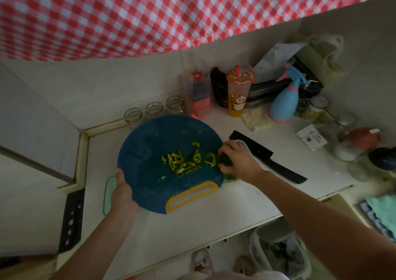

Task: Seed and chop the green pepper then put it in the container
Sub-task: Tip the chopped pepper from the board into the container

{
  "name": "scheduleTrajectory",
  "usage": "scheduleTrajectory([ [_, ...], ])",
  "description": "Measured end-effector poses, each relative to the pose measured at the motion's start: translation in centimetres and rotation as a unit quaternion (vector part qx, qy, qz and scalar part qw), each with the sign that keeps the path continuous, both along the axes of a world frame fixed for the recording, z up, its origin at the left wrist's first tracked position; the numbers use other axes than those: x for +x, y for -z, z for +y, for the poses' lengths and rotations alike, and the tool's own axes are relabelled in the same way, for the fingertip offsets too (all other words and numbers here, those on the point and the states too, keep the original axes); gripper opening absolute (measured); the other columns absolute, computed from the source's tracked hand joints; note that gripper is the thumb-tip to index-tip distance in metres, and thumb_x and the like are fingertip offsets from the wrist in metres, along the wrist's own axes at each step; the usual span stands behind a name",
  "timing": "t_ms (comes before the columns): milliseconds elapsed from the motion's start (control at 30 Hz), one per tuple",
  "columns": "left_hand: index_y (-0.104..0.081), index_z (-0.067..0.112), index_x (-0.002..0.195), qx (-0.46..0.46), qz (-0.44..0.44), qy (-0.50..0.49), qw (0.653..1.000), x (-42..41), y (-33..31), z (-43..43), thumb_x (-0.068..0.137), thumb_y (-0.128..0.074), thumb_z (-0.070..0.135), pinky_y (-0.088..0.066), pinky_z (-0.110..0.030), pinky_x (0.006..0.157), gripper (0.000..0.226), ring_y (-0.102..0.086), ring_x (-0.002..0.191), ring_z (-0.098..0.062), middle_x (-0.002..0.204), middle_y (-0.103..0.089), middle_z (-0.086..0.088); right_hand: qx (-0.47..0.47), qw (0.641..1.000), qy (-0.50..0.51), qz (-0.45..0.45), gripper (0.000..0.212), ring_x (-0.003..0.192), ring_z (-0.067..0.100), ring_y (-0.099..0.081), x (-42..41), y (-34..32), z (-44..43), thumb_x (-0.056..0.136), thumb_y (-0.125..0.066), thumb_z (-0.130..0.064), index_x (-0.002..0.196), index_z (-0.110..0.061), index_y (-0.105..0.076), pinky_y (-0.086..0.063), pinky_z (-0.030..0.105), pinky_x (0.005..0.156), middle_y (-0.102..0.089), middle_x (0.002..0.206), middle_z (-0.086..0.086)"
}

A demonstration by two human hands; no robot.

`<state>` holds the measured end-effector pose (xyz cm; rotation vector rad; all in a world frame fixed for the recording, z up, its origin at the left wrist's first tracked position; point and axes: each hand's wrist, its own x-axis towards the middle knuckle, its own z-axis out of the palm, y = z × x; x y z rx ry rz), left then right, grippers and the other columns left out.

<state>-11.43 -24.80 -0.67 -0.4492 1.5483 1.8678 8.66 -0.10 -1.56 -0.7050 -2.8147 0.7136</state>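
Head view: left hand (122, 192) fingers clamp the rim of the round dark-blue plastic cutting board (150, 142). Chopped green pepper pieces (182, 162) lie on it. Right hand (237, 162) fingers curl round a clump at the board's right edge, beside the pale-rimmed container (243, 144).

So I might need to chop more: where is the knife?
In the head view the black knife lies flat on the counter, right of the blue cutting board, just beyond the right hand.
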Motion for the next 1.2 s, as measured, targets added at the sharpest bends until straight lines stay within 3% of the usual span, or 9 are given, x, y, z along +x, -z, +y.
scheduleTrajectory([
  [167,-0.063,0.027,0.107,0.010,0.007,-0.003,1.000,-0.7,-0.1,-0.3,0.086,-0.039,0.068,-0.045,-0.046,0.098,0.052,-0.058,0.108,-0.026,0.116,-0.064,0.002,-0.053,0.997,0.055,-0.028,0.032,0.116,0.023,-0.046,0.8,0.3,1.3,0.083,-0.068,-0.029,0.109,-0.013,-0.059,-0.036,0.029,0.098,-0.046,0.126,0.007],
  [333,-0.062,0.028,0.104,0.029,-0.003,0.007,1.000,-0.6,-0.5,-0.8,0.090,-0.034,0.065,-0.049,-0.041,0.086,0.048,-0.058,0.102,-0.024,0.111,-0.063,0.002,-0.027,0.994,0.093,0.041,0.039,0.115,0.024,-0.048,-0.1,-0.7,0.7,0.087,-0.064,-0.035,0.117,-0.010,-0.059,-0.041,0.032,0.097,-0.049,0.125,0.008],
  [433,-0.061,0.028,0.102,0.043,0.009,0.017,0.999,-0.3,-0.7,-0.6,0.093,-0.031,0.060,-0.053,-0.040,0.081,0.045,-0.059,0.099,-0.023,0.107,-0.063,0.002,-0.004,0.994,0.030,0.103,0.058,0.117,0.023,-0.047,-2.2,-2.7,-1.7,0.080,-0.065,-0.052,0.124,-0.015,-0.058,-0.044,0.036,0.099,-0.050,0.128,0.008],
  [600,-0.058,0.021,0.124,0.075,-0.007,0.021,0.997,0.2,-0.6,-0.3,0.091,-0.037,0.062,-0.040,-0.050,0.103,0.058,-0.056,0.116,-0.030,0.126,-0.060,-0.008,0.073,0.972,-0.157,0.156,0.050,0.128,0.036,-0.038,-6.3,-4.1,-7.3,0.076,-0.063,-0.050,0.112,-0.016,-0.065,-0.029,0.050,0.109,-0.052,0.130,0.012],
  [700,-0.060,0.019,0.122,0.061,-0.028,0.018,0.998,0.5,-0.7,0.0,0.087,-0.037,0.068,-0.043,-0.049,0.101,0.064,-0.060,0.111,-0.030,0.119,-0.065,-0.009,0.126,0.961,-0.224,0.104,0.053,0.135,0.037,-0.027,-8.2,-4.2,-10.5,0.075,-0.069,-0.046,0.120,-0.020,-0.059,-0.006,0.062,0.111,-0.046,0.136,0.011],
  [767,-0.063,0.019,0.117,0.044,-0.024,0.006,0.999,0.7,-0.8,0.2,0.086,-0.039,0.068,-0.046,-0.048,0.098,0.063,-0.063,0.106,-0.029,0.115,-0.067,-0.008,0.149,0.963,-0.212,0.075,0.051,0.135,0.039,-0.029,-8.9,-4.2,-11.3,0.077,-0.067,-0.044,0.122,-0.021,-0.058,-0.001,0.066,0.108,-0.045,0.137,0.012],
  [900,-0.062,0.016,0.117,0.048,-0.018,-0.004,0.999,1.4,-1.0,0.3,0.087,-0.042,0.064,-0.051,-0.042,0.087,0.060,-0.063,0.105,-0.028,0.115,-0.067,-0.009,0.192,0.967,-0.155,0.059,0.037,0.120,0.039,-0.051,-9.2,-4.1,-9.7,0.074,-0.072,-0.035,0.108,-0.021,-0.066,-0.018,0.070,0.101,-0.058,0.124,0.011],
  [1067,-0.065,0.021,0.109,0.050,-0.004,0.002,0.999,1.3,-0.9,0.1,0.086,-0.044,0.065,-0.049,-0.043,0.093,0.055,-0.063,0.105,-0.027,0.113,-0.068,-0.004,0.060,0.996,-0.062,-0.006,0.041,0.135,0.035,-0.026,-8.5,-4.9,-7.5,0.091,-0.054,-0.035,0.130,-0.024,-0.049,-0.009,0.065,0.110,-0.036,0.142,0.006],
  [1200,-0.067,0.023,0.106,0.031,0.006,0.010,0.999,1.2,-0.8,0.4,0.084,-0.047,0.066,-0.049,-0.045,0.094,0.053,-0.063,0.104,-0.027,0.112,-0.069,-0.003,0.014,0.998,-0.055,-0.025,0.035,0.118,0.030,-0.036,-7.4,-4.8,-6.2,0.090,-0.054,-0.036,0.122,-0.023,-0.049,-0.035,0.050,0.100,-0.039,0.125,0.007],
])
